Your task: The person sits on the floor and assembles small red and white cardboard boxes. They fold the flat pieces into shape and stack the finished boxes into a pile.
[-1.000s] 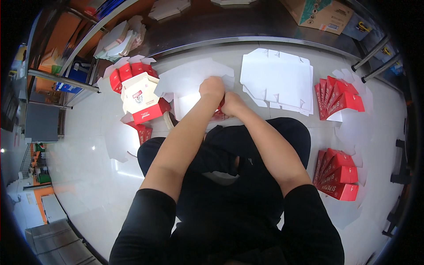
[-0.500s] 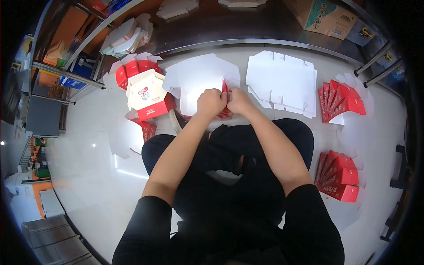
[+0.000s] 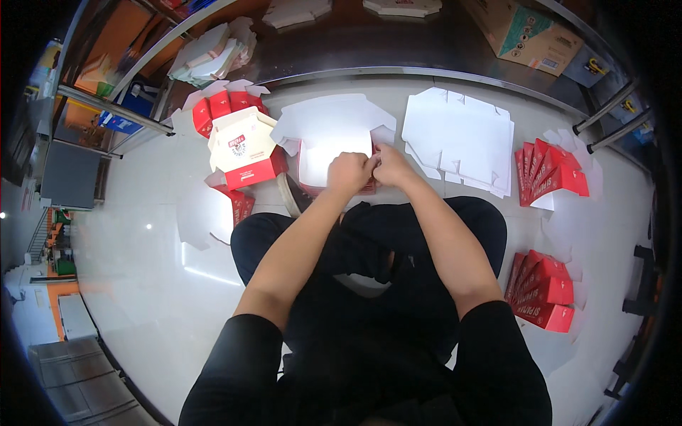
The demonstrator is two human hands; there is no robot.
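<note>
A partly folded cardboard box [image 3: 329, 135], white inside and red outside, stands open in front of me on the floor, its lid panel spread away from me. It appears to rest on a stack of red box edges. My left hand [image 3: 348, 172] is closed at the box's near right corner, its fingers curled over the wall. My right hand [image 3: 392, 165] pinches the same corner from the right side, and the two hands nearly touch. Their fingertips and the bit of cardboard between them are mostly hidden. Right of the box lies a stack of flat white box blanks [image 3: 460, 142].
A folded cream-and-red box [image 3: 250, 170] stands at left, with red-sided boxes [image 3: 226, 106] behind it. Fanned red boxes [image 3: 550, 170] and another fanned group [image 3: 543, 287] lie at right. A low metal-edged shelf [image 3: 369, 53] runs across the back, bearing a brown carton [image 3: 533, 39].
My hands have drawn closer together at the box's near right corner. The red side wall that showed upright between them is now mostly covered. The whole view has shifted slightly.
</note>
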